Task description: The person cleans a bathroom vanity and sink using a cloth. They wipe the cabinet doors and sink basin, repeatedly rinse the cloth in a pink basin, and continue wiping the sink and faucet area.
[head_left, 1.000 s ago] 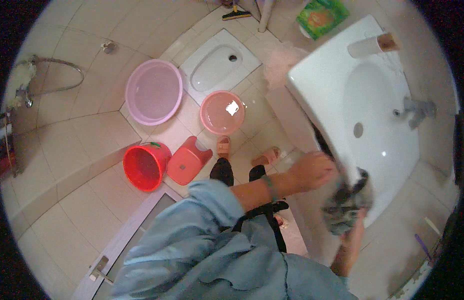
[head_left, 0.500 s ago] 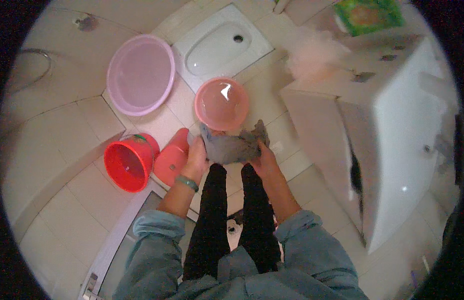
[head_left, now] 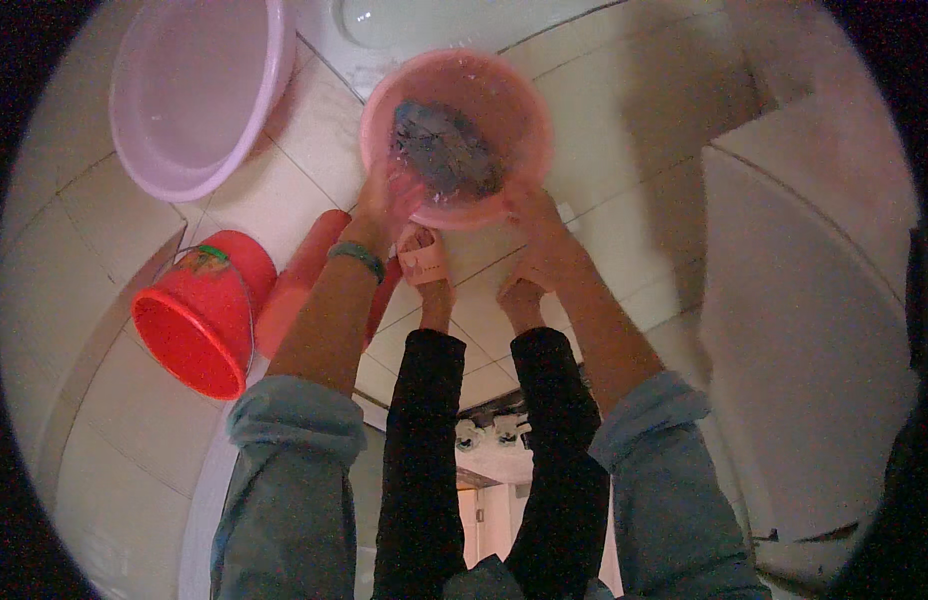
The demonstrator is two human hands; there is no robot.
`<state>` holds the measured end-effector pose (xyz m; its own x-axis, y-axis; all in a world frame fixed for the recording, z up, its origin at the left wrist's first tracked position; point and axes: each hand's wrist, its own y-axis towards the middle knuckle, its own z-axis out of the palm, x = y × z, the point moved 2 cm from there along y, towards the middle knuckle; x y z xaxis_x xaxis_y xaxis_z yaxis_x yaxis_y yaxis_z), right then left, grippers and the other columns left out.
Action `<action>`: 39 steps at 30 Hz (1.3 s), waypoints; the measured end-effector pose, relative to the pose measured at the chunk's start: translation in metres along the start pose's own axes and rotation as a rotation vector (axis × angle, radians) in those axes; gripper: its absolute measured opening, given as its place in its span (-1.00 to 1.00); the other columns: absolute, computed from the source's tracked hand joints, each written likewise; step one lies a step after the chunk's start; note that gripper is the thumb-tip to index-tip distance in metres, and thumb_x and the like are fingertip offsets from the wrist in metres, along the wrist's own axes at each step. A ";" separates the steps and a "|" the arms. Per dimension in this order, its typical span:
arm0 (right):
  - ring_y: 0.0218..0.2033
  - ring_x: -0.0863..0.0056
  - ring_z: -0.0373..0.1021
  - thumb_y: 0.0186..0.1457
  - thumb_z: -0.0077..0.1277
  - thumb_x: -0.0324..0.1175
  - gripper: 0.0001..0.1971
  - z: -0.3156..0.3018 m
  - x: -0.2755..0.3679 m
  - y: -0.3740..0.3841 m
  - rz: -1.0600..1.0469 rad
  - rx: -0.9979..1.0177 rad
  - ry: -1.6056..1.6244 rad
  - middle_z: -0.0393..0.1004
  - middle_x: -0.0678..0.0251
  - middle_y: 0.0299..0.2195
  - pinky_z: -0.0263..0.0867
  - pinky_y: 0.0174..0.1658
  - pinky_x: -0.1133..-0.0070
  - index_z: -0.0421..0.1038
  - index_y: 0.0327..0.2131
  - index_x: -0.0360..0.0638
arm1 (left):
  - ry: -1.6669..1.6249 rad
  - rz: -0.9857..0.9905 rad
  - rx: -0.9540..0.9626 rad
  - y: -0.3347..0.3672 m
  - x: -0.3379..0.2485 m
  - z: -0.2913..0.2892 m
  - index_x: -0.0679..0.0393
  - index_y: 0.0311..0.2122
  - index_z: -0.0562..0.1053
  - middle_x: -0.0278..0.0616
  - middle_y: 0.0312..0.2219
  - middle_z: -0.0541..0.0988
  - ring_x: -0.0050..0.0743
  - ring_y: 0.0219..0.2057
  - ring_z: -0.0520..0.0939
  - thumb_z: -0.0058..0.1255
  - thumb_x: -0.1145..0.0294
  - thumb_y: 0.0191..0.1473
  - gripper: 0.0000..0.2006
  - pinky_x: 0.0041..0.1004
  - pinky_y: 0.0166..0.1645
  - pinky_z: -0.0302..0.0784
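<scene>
A wet, crumpled grey cloth (head_left: 446, 150) lies in the pink basin (head_left: 524, 82), which holds water. My left hand (head_left: 392, 198), with a green bangle at the wrist, is at the basin's near left rim. Its fingers are smeared by motion and reach over the edge beside the cloth. At the near right rim is my right hand (head_left: 536, 215), also blurred; whether it grips the rim I cannot tell. The cloth lies apart from my right hand.
To the left are a large lilac tub (head_left: 274, 90) and a red bucket (head_left: 209, 310) tipped on its side, with a red cylindrical container (head_left: 304, 275) alongside. A white cabinet (head_left: 804, 330) stands at right. My slippered feet are just below the basin.
The grey cloth, stretched between both hands before, now lies bunched in the pink basin. Both hands have moved forward to the basin's rim, and the view has shifted.
</scene>
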<state>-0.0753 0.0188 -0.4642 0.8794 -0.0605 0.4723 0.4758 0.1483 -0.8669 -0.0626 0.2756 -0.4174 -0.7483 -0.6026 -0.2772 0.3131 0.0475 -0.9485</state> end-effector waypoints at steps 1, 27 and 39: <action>-0.05 0.29 0.27 0.09 -0.06 -0.16 -0.56 -0.004 -0.006 0.024 -0.078 -0.046 -0.104 0.34 0.24 -0.09 0.23 -0.05 0.32 0.24 0.01 -0.13 | -0.030 0.011 0.046 0.010 0.006 0.002 0.04 -0.09 0.28 -0.17 -0.18 0.45 -0.26 -0.18 0.48 -0.23 -0.14 0.13 -0.54 -0.31 -0.20 0.45; -0.10 0.13 0.25 0.12 -0.15 -0.26 -0.69 0.055 0.052 0.069 -0.552 -0.319 -0.877 0.30 -0.01 -0.13 0.20 -0.04 0.34 0.30 -0.13 -0.25 | 0.189 0.261 0.106 0.042 -0.026 0.032 0.21 0.07 0.22 -0.13 -0.07 0.42 -0.33 -0.14 0.51 -0.36 -0.10 0.20 -0.43 -0.34 -0.12 0.47; -0.13 0.04 0.34 0.09 -0.12 -0.25 -0.63 0.079 0.054 0.100 -0.284 -0.040 -1.015 0.39 -0.01 -0.13 0.25 -0.04 0.27 0.29 -0.04 -0.20 | 0.048 -0.046 0.125 0.057 0.014 0.007 -0.04 -0.04 0.32 -0.31 -0.26 0.45 -0.32 -0.31 0.49 -0.19 -0.06 0.15 -0.60 -0.27 -0.23 0.46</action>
<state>0.0187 0.1086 -0.5125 0.3172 0.7692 0.5547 0.6789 0.2242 -0.6992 -0.0513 0.2642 -0.4746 -0.7898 -0.5627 -0.2440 0.3464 -0.0810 -0.9346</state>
